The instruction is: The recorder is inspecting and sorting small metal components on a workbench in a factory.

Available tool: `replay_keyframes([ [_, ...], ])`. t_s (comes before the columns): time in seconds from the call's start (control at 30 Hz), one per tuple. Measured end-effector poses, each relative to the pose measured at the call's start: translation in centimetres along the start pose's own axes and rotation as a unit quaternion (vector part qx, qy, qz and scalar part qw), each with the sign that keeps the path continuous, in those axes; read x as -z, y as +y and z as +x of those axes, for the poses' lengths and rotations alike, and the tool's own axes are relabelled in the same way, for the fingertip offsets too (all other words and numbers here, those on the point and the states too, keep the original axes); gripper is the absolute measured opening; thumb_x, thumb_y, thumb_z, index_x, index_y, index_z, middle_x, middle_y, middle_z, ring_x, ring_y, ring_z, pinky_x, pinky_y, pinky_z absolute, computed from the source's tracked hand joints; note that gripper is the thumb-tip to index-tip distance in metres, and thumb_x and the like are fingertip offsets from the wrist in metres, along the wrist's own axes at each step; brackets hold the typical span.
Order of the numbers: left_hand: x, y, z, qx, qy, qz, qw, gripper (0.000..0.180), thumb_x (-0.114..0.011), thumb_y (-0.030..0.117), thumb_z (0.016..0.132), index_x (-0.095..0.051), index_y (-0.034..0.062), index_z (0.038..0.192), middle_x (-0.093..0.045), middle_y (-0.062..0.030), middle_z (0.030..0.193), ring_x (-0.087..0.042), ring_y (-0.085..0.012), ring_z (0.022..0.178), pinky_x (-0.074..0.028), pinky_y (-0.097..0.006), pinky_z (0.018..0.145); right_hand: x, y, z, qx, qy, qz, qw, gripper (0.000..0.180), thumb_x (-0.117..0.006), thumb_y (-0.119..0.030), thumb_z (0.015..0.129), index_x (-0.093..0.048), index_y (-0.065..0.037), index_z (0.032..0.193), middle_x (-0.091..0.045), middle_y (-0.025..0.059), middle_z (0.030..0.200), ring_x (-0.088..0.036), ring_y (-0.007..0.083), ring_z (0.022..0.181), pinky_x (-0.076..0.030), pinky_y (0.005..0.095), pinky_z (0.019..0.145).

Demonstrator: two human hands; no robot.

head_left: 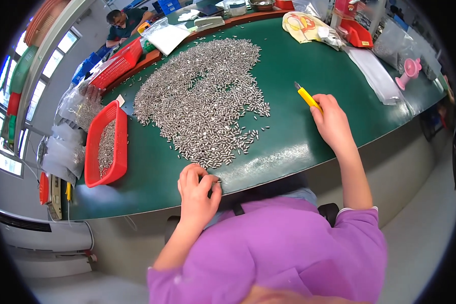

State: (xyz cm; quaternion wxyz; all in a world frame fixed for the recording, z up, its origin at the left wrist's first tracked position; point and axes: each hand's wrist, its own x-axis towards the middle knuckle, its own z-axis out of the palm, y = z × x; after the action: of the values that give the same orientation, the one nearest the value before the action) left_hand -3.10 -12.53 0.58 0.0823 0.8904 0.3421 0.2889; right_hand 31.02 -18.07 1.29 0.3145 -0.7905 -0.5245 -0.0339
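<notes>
Silver-coloured metal pieces (202,119), short and rod-like, form the work material. They lie in a broad, loose layer on the green worktop (283,121), left of its centre, from close to the far edge down to the near edge. Single pieces lie scattered around the rim of the layer. A red basket (120,152) sits at the left edge of the worktop and contains similar small pieces.

Step in hand: judging by posture, the operator is handling single pieces at the near edge, with a tool ready on the right.

Left hand (196,195): positioned at the near edge, just beside the nearest pieces. The fingers are curled and the gap to the thumb is narrow. A small item shows at the fingertips, apparently one metal piece; whether it is gripped or only touched cannot be told.

Right hand (332,119): closed around the rear of a yellow-handled tool (308,98), over the bare right half of the worktop, well apart from the metal pieces. The dark tip points toward the far edge and slightly left. The exact type of tip is too small to confirm.

Next move, as a judgement: it calls for a steady fingertip pinch on the left and a controlled tool angle on the right, with the tip directed away from the left fingers.
</notes>
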Motion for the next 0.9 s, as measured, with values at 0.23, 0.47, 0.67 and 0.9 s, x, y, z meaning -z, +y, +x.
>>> replay_keyframes([
  [0.23,-0.2,0.2,-0.3,-0.001,-0.004,0.018,1.0,0.018,-0.069,0.002,0.068,-0.061,0.0085,0.083,-0.051,-0.0075,0.093,-0.049,-0.0311,0.107,-0.038,-0.044,0.086,2.2,-5.0,-8.6,0.068,-0.156,0.324,0.931,0.039,-0.061,-0.015,0.087,-0.053,-0.003,0.123,-0.053,0.0108,0.098,-0.053,0.0245,0.091,-0.044,0.0341,0.082],
  [0.47,-0.2,0.4,-0.1,0.04,-0.01,-0.026,0.999,0.017,-0.072,0.0,0.067,-0.061,0.0065,0.078,-0.052,-0.0082,0.091,-0.049,-0.0313,0.104,-0.038,-0.043,0.091,-0.3,-8.1,-12.4,0.047,-0.29,0.344,0.892,0.055,-0.053,-0.008,0.09,-0.037,-0.009,0.143,-0.066,0.0168,0.096,-0.066,0.0282,0.082,-0.052,0.0388,0.074],
  [0.67,-0.5,-0.1,-0.6,0.066,-0.004,-0.041,0.997,0.017,-0.074,0.001,0.066,-0.062,0.0074,0.076,-0.052,-0.0064,0.09,-0.048,-0.0335,0.109,-0.037,-0.044,0.097,-1.9,-10.1,-11.4,0.194,-0.266,0.179,0.927,0.057,-0.058,-0.008,0.086,-0.042,-0.013,0.14,-0.06,0.0116,0.07,-0.062,0.0303,0.061,-0.051,0.0409,0.054],
  [0.9,-0.9,0.1,-1.0,0.077,0.007,-0.029,0.997,0.017,-0.075,0.003,0.066,-0.061,0.0083,0.074,-0.052,-0.0061,0.091,-0.047,-0.034,0.113,-0.036,-0.046,0.098,-2.2,-11.2,-11.6,0.235,-0.26,0.18,0.919,0.055,-0.06,-0.008,0.081,-0.047,-0.002,0.134,-0.055,0.0121,0.063,-0.058,0.0276,0.047,-0.049,0.0386,0.044],
])
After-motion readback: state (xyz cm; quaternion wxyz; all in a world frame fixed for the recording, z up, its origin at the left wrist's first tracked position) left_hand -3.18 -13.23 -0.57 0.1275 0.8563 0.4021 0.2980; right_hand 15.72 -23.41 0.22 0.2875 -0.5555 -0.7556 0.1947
